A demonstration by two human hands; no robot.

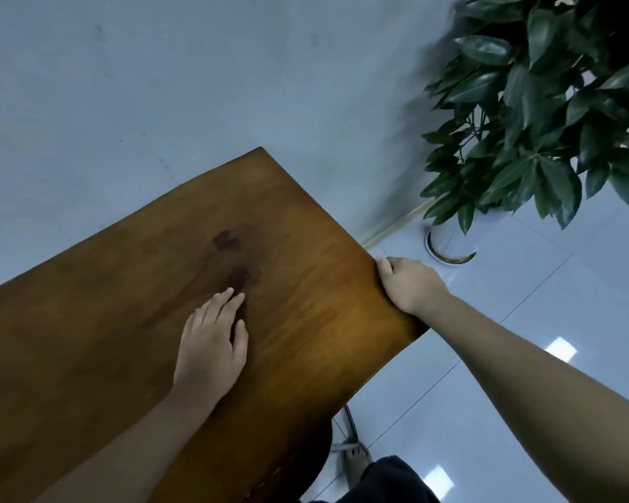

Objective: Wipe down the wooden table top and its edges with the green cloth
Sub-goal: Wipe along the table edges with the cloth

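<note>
The wooden table top (124, 321) fills the lower left of the view, with two dark stains (231, 255) near its middle. My left hand (213, 343) lies flat on the top, fingers together, fingertips just below the nearer stain. My right hand (407, 283) is closed over the table's right edge, thumb on top and fingers curled underneath. No green cloth shows anywhere; whether one is under the right hand I cannot tell.
A leafy potted plant (545, 114) in a white pot (447, 245) stands on the tiled floor just right of the table, close to the wall (160, 85). My foot in a sandal (356, 462) and a metal leg (349, 426) show below the table's near corner.
</note>
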